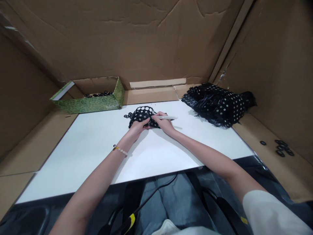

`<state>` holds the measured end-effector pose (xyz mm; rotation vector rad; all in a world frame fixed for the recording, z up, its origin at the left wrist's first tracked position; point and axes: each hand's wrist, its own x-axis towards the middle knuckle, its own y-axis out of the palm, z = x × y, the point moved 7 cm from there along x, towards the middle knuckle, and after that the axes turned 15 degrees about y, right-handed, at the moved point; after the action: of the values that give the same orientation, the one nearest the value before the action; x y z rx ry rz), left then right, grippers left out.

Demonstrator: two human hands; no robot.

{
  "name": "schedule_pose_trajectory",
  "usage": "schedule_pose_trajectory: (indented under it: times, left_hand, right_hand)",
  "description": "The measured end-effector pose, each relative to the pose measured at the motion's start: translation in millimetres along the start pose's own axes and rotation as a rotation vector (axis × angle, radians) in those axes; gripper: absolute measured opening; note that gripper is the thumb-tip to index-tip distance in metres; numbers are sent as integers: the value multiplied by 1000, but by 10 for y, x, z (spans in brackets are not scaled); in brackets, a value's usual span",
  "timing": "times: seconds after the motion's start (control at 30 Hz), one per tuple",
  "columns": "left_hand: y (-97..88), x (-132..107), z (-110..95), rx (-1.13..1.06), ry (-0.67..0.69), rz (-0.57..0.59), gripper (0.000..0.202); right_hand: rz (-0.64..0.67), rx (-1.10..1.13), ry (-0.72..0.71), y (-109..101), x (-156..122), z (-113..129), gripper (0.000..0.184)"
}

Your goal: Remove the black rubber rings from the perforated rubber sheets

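Observation:
A black sheet (141,112) punched with round holes lies bunched on the white board in the middle. My left hand (138,127) grips its near edge, thumb on top. In my right hand (165,124) is a slim white pen-shaped tool (168,117), held like a pencil. The tool's tip meets the sheet close to my left thumb, and my fingers hide the exact contact. Several small black rings (128,115) lie at the sheet's left edge; whether they are still joined to it I cannot tell.
A green patterned box (90,105) at the back left holds several black rings (104,94). At the back right is a heap of black perforated sheets (217,104). More loose rings (281,147) lie on the cardboard at right. Cardboard walls (146,42) enclose the white board (151,153).

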<state>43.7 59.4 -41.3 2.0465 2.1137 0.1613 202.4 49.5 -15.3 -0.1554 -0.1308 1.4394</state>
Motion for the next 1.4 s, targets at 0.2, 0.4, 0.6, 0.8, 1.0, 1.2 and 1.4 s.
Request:
schedule_pose_trajectory:
  times: [0.2,0.4,0.6,0.8,1.0,1.2,1.4]
  left_hand:
    - [31,-21,-21,-47,3,31,20]
    - [-88,27,60,25,69,-117,22]
    - [-78,64,56,-92,46,-68,17]
    - [-90,19,-19,82,28,-51,29]
    - [-115,10,-10,21,24,-109,25]
    - [-91,21,61,-97,-3,-41,18]
    - [-73,8,46,-121,-8,-35,17]
  right_hand:
    - [-23,120,71,-83,26,-54,23]
    - [78,282,146,15,19,-90,20]
    - [66,208,57,-9,6,-35,20]
    - [126,264,78,45,3,-66,21]
    - [-8,60,98,-25,5,-90,24]
    - [15,70,158,-7,0,-133,24]
    - [-28,82,175,-41,9,-166,23]
